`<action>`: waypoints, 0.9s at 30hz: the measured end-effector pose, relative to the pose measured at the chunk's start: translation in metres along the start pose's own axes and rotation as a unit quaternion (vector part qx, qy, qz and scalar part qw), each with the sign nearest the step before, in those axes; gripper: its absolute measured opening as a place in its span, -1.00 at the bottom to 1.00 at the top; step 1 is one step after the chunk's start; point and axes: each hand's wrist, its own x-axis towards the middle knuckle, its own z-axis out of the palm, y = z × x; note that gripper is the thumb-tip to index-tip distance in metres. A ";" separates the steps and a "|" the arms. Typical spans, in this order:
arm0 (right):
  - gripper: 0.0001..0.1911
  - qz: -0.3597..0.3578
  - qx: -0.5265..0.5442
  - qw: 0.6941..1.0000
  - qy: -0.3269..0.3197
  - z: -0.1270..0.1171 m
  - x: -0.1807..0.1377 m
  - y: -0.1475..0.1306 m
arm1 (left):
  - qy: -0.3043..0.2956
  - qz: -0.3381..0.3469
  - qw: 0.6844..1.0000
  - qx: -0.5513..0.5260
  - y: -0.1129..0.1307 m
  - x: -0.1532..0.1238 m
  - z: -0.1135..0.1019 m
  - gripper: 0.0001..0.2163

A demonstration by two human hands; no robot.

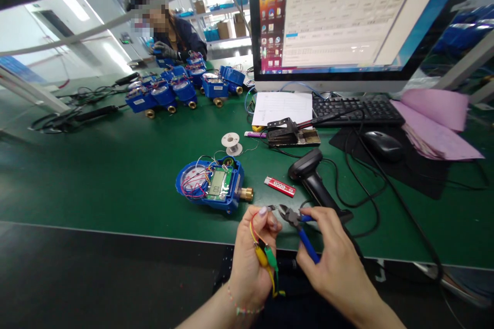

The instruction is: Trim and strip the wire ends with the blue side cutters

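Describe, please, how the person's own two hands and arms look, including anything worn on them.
The left hand is ungloved, with a thin bracelet of small, multicoloured pieces, apparently beads, around the wrist. The right hand is also ungloved, with no bracelet visible. No sleeves show on either side.

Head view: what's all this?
bench: one, green, centre
monitor: one, black-framed, back
keyboard: one, black, right
mouse: one, black, right
sheets: several, pink, right
paper: some, white, centre
holder: one, black, before paper
pen: one, purple, centre
spool: one, white, centre
scanner: one, black, right
stick: one, red, beside scanner
open meter: one, blue, front
other meters: several, blue, back left
person: one, dark-clothed, back left
cutters: one, blue-handled, front
clips: two, yellow and green, front
left hand: one, bare, behind clips
right hand: one, bare, on cutters
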 end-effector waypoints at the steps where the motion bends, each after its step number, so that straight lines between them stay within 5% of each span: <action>1: -0.57 -0.005 -0.003 1.000 -0.003 0.000 0.000 -0.001 | 0.002 0.000 1.000 0.000 0.000 0.000 0.000 -0.80; 16: -0.62 -0.034 -0.051 0.995 0.082 0.011 0.000 -0.003 | 0.012 0.001 1.000 0.009 0.001 -0.002 0.003 -0.78; 27: -0.71 -0.006 0.057 0.998 -0.019 0.005 0.000 -0.011 | 0.005 0.004 1.000 0.009 0.000 -0.001 -0.001 -0.80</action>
